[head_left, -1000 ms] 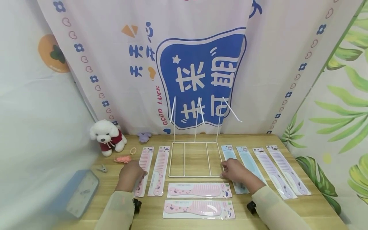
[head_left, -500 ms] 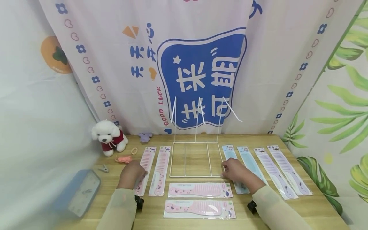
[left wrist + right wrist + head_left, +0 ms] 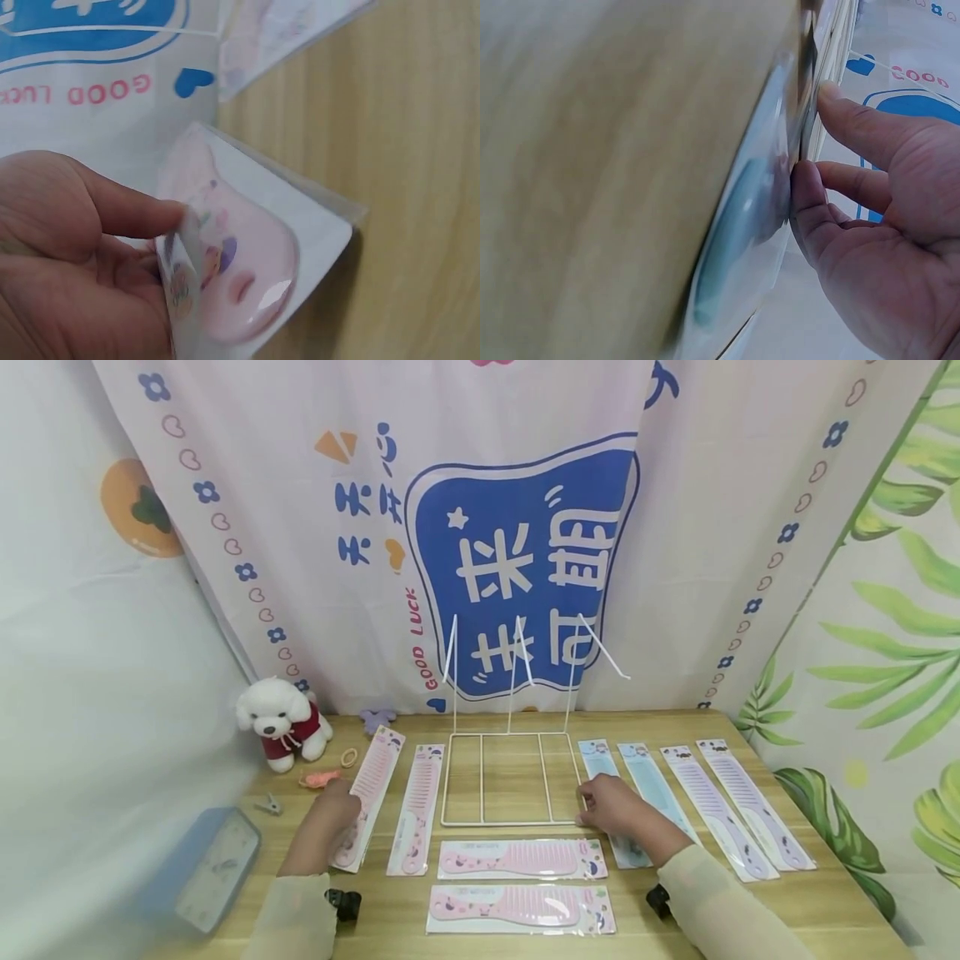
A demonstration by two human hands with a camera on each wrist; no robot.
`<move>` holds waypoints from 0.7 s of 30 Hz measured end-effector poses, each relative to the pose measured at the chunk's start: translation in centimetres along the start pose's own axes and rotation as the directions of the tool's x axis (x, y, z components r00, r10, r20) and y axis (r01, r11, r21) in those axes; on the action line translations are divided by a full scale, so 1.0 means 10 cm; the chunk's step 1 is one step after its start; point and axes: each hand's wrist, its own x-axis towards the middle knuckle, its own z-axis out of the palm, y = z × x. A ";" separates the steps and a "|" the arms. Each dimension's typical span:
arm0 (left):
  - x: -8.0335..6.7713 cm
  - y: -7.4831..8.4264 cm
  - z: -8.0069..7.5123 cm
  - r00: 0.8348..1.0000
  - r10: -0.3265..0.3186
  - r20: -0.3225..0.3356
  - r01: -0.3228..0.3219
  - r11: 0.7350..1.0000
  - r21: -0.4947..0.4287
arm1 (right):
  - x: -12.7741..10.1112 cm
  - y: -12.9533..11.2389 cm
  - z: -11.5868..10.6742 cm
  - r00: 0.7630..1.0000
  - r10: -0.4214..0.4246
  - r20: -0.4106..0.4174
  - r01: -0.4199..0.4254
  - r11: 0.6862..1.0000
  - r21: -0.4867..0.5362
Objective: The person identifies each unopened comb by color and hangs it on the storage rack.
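Left hand (image 3: 327, 814) pinches a packaged pink comb (image 3: 367, 793); right hand (image 3: 611, 806), fingers relaxed, touches a blue comb (image 3: 609, 793).

Left hand (image 3: 330, 814) pinching, right hand (image 3: 611, 806) flat.

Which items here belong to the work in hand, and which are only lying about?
In hand: left hand gripping a pink packaged comb; right hand at the white wire rack; blue packaged comb.

Lying about: plush dog; blue clock; clothespin; hair tie.
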 end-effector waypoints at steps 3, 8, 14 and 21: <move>-0.09 0.08 -0.09 1.000 0.022 -0.010 -0.023 0.994 -0.104 | 0.01 0.01 0.00 1.000 0.002 -0.003 -0.002 1.000 -0.005; -0.22 0.24 -0.19 0.992 0.097 -0.086 -0.110 0.981 -0.158 | 0.01 0.02 0.00 1.000 -0.004 -0.009 0.004 1.000 0.003; -0.32 0.43 -0.26 0.976 0.186 -0.114 -0.214 0.919 -0.330 | -0.01 0.05 0.02 1.000 0.006 -0.012 -0.006 1.000 0.025; -0.33 0.41 -0.27 0.946 0.278 -0.166 -0.322 0.752 -0.575 | 0.00 0.03 0.01 1.000 0.001 -0.012 -0.001 1.000 0.031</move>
